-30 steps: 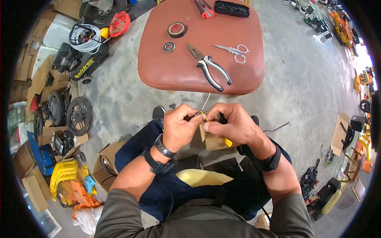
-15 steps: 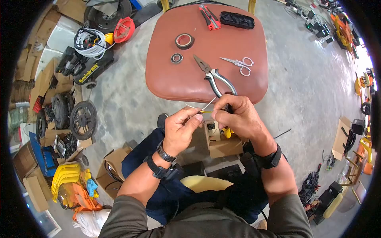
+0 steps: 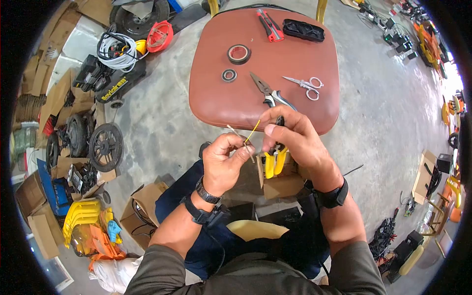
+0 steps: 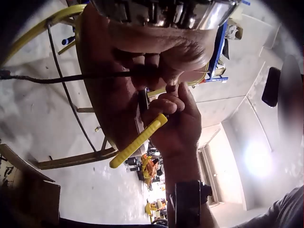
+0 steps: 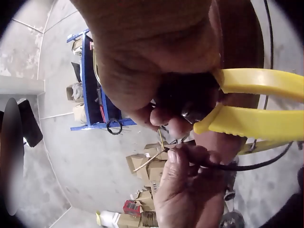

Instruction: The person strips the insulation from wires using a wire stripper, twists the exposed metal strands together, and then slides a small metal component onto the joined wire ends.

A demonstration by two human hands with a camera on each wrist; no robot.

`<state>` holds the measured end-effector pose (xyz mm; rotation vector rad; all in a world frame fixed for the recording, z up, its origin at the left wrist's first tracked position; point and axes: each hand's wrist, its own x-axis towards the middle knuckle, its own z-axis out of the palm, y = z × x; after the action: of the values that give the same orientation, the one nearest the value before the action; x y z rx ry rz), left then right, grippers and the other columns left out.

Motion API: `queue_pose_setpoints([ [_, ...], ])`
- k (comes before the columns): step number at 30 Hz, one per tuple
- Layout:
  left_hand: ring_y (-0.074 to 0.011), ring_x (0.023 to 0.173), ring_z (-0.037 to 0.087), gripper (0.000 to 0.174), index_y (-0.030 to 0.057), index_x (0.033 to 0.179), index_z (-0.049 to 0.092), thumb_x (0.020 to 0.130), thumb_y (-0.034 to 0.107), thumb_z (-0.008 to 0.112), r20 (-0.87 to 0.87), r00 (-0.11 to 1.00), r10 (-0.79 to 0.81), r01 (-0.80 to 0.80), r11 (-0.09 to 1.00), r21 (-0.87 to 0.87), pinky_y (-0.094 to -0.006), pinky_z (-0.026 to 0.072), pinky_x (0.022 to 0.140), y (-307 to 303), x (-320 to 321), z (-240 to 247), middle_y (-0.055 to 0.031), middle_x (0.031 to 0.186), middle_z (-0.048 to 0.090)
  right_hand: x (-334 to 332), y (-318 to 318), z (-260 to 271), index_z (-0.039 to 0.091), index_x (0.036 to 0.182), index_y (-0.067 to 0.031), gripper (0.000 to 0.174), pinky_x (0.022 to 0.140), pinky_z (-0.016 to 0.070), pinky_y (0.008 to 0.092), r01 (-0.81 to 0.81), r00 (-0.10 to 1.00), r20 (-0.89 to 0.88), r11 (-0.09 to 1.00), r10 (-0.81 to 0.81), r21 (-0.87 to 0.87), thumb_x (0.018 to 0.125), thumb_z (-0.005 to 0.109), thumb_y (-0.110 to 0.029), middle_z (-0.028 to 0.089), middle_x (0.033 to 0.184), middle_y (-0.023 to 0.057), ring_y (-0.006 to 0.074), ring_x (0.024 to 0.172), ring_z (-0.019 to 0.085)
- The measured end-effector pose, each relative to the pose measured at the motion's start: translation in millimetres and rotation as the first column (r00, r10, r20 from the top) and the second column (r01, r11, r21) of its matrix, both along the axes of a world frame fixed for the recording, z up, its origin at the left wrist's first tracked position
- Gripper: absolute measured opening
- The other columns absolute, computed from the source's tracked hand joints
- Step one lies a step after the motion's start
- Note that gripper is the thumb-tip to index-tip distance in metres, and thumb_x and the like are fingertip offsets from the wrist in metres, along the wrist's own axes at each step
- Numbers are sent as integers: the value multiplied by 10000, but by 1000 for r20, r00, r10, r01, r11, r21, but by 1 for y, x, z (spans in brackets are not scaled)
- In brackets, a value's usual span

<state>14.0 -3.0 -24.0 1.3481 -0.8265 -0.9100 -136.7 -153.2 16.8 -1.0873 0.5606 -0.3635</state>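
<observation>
In the head view my left hand pinches a dark cable, from whose end a yellow wire and a pale wire stick out. The right wrist view shows that black cable running back from the left fingers. My right hand holds a tool with yellow handles, its head mostly hidden by the palm and fingers. The right fingertips are beside the yellow wire's tip; whether they touch it I cannot tell. Pliers lie on the brown seat, partly behind the right hand.
Scissors, black tape, a ring-shaped bearing, a red cutter and a black bundle lie on the seat. Below the hands stands an open cardboard box. Boxes and wheels are at the left.
The yellow wire, earlier pointing toward the right hand, now stands up from the left fingers. The right hand has turned, bringing the yellow handles into fuller view. The head view has shifted.
</observation>
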Motion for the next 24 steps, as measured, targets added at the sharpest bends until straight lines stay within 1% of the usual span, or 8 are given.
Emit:
queue_pose_setpoints([
  [4, -68, 793, 573, 135, 9, 936, 590, 926, 39, 721, -25, 999, -24, 23, 999, -38, -246, 494, 715, -1, -10, 8, -25, 913, 667, 5, 2, 6, 580, 1203, 0, 237, 769, 527, 311, 56, 988, 133, 985, -79, 165, 988, 529, -87, 628, 831, 75, 180, 815, 652],
  [8, -71, 805, 573, 132, 8, 948, 588, 931, 40, 715, 25, 993, -113, 114, 993, -38, -250, 496, 738, 1, -10, 4, -27, 913, 657, 8, -2, 4, 564, 1214, 2, 234, 805, 551, 351, 155, 965, 169, 957, -199, 245, 1003, 542, -97, 627, 864, 93, 219, 872, 666],
  [11, -115, 841, 619, 142, 3, 944, 565, 915, -21, 702, 56, 993, -102, 103, 995, -8, -275, 516, 765, 1, -8, 4, -63, 937, 658, 11, -2, 1, 525, 1247, 2, 255, 812, 556, 323, 158, 950, 212, 939, -229, 304, 1014, 521, -102, 665, 931, 101, 197, 896, 669],
  [15, -177, 835, 690, 145, -6, 976, 559, 910, -82, 665, 17, 999, -39, 40, 995, -95, -303, 555, 752, 1, -11, 0, -108, 961, 678, 13, 3, 3, 442, 1362, 8, 391, 874, 553, 348, 194, 946, 223, 963, -234, 187, 1012, 562, -118, 682, 1149, 190, 228, 1026, 672],
  [18, -121, 809, 678, 169, 4, 951, 589, 879, -110, 691, -123, 990, 64, -75, 993, -87, -252, 534, 719, -3, -13, 7, -79, 915, 695, 14, 10, 10, 415, 1432, -1, 454, 945, 516, 369, 196, 950, 208, 965, -231, 173, 1009, 544, -102, 667, 1177, 175, 265, 1138, 639],
  [19, -125, 802, 684, 173, 3, 971, 590, 882, -113, 684, -74, 995, 73, -80, 991, -104, -263, 550, 711, -3, -8, 4, -91, 922, 708, 17, 14, 6, 458, 1428, -7, 441, 957, 494, 339, 190, 958, 177, 961, -226, 203, 1015, 558, -122, 667, 1197, 135, 209, 1130, 624],
  [22, -114, 797, 679, 183, 8, 989, 591, 885, -108, 685, -136, 985, 104, -124, 980, -153, -263, 556, 714, -6, -4, 6, -98, 944, 716, 17, 23, -13, 538, 1377, -16, 385, 942, 488, 306, -46, 997, 72, 992, 37, 114, 1020, 577, -156, 666, 1203, 84, 148, 1102, 606],
  [24, -111, 806, 673, 192, 12, 1000, 591, 885, -107, 688, -123, 987, 102, -121, 980, -157, -264, 555, 723, -6, -3, 7, -93, 957, 714, 18, 28, -19, 593, 1332, -20, 339, 918, 496, 288, -35, 997, 78, 987, 23, 158, 1036, 568, -184, 675, 1186, 54, 116, 1051, 603],
])
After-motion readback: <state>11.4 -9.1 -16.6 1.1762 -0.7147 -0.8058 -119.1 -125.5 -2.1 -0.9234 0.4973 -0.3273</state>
